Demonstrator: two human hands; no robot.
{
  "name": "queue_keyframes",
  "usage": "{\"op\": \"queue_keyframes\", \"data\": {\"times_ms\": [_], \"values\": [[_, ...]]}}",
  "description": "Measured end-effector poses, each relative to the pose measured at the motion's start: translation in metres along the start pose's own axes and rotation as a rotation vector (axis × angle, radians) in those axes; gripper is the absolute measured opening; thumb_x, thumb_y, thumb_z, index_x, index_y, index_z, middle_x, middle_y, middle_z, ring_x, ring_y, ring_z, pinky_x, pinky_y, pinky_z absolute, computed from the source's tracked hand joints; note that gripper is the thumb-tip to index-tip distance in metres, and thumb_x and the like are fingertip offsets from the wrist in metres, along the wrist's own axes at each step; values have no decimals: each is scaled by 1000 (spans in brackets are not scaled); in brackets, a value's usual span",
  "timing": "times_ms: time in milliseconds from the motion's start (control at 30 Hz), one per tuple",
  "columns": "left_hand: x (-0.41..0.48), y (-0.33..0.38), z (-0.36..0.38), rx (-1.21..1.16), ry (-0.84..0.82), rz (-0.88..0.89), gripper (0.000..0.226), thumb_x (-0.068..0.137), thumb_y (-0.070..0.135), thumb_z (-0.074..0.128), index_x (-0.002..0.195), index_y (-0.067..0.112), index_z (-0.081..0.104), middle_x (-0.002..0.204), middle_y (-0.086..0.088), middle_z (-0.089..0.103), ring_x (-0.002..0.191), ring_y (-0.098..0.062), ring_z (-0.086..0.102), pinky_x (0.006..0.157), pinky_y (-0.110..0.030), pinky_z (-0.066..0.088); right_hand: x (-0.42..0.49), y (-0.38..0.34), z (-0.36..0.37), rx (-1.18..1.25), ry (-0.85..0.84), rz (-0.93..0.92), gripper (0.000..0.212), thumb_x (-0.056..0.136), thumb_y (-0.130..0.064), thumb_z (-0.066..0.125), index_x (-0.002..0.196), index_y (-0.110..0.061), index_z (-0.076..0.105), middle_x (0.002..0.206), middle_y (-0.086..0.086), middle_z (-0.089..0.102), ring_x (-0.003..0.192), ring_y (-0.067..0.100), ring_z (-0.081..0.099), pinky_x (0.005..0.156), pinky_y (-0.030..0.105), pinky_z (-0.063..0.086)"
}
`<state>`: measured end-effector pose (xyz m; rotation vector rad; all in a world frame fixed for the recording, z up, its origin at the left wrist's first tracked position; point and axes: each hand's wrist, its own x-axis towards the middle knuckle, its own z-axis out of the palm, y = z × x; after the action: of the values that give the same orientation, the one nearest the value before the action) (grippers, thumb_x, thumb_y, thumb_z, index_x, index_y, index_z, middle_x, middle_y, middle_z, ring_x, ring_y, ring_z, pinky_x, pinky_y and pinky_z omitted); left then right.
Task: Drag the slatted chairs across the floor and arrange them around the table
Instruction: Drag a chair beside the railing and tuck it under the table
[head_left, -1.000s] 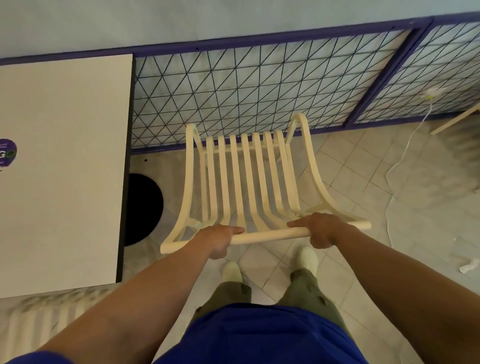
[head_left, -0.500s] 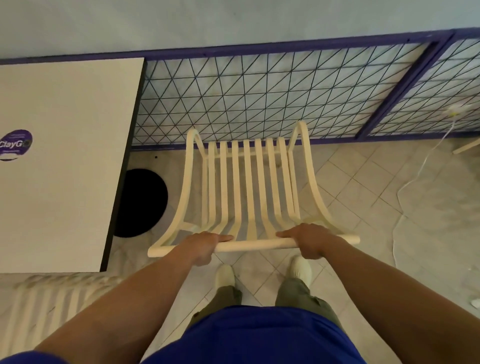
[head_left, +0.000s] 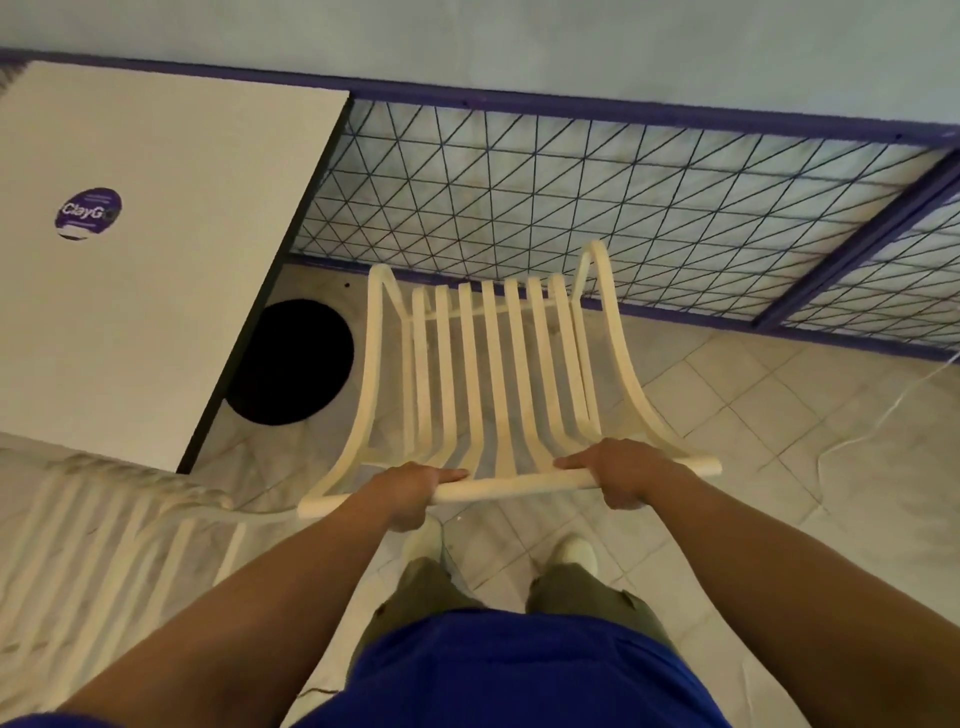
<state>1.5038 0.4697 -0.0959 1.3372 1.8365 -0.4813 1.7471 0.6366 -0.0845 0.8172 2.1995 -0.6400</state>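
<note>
cream slatted chair (head_left: 496, 364) stands on the pale tiled floor (head_left: 727, 415) straight ahead of the person, seat pointing at the blue wire mesh panel (head_left: 571, 197). its top rail (head_left: 519, 486) runs left to right, with the left hand (head_left: 410, 491) and right hand (head_left: 623, 473) both wrapped round it. the white flat-topped desk (head_left: 156, 286) is off to the chair's left, so the left hand's nearer. guessing the drag needs to swing that way.

We face a pale blue wall (head_left: 571, 47); beneath it runs a purple-framed wire lattice panel (head_left: 571, 197). Our floor (head_left: 753, 415) is pale tile laid diagonally, with a thin white cable (head_left: 891, 413) trailing at right.
</note>
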Motion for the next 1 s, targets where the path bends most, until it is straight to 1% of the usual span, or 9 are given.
{"op": "queue_keyframes", "data": {"times_ms": [67,167,267,367,400,533,733,833,1000], "values": [[-1,8,5,-40,4,-13,89,94,-3,58,154,52,24,132,-4,59,99,-22,62,80,-32,53,1,8,-6,-32,-19,-27,80,90,-4,65,151,-47,34,133,3,57,111,25,61,99,40,50],[-4,19,13,-81,3,-29,87,94,-1,58,155,52,25,131,-5,61,104,-26,64,88,-38,56,1,20,-11,-73,-54,-57,83,90,-3,66,151,-48,33,133,3,57,112,25,61,100,40,51],[-6,32,22,-145,2,-49,85,95,-1,58,156,49,25,134,-5,60,109,-27,63,91,-39,55,-1,29,-18,-103,-79,-94,81,91,-4,63,151,-48,32,134,2,56,113,24,61,100,40,50],[-10,45,28,-182,2,-56,84,96,0,57,157,47,23,132,-6,60,106,-27,63,83,-33,53,-4,36,-24,-133,-93,-109,80,91,-3,61,152,-47,33,134,3,55,114,24,60,99,37,50],[-11,48,29,-189,0,-53,84,96,0,57,157,47,23,131,-6,60,105,-26,63,81,-32,52,-5,38,-25,-136,-88,-104,80,91,-3,62,151,-47,33,134,2,55,114,23,60,99,37,49],[-9,52,33,-215,1,-54,85,95,-1,57,157,46,23,127,-6,60,103,-25,63,84,-32,52,-5,41,-21,-148,-64,-82,80,90,-6,65,150,-49,33,132,-1,58,115,22,60,102,39,48],[-10,52,37,-236,21,-5,83,95,2,59,156,46,24,124,-3,59,101,-23,63,93,-37,55,-12,38,-20,-136,-72,-6,83,89,-6,66,152,-48,32,138,1,56,119,23,58,104,42,47],[-9,52,38,-250,39,4,81,96,2,58,156,46,26,121,-2,59,98,-21,63,93,-39,57,-12,35,-18,-123,-51,13,78,90,-8,65,150,-49,36,139,-2,57,118,22,58,104,41,46],[-6,53,40,-235,52,-5,78,96,3,58,155,45,29,123,-2,60,101,-23,63,94,-42,56,-12,25,-13,-192,-26,55,71,92,-11,63,150,-44,38,138,-1,57,120,22,57,103,40,47]]}}
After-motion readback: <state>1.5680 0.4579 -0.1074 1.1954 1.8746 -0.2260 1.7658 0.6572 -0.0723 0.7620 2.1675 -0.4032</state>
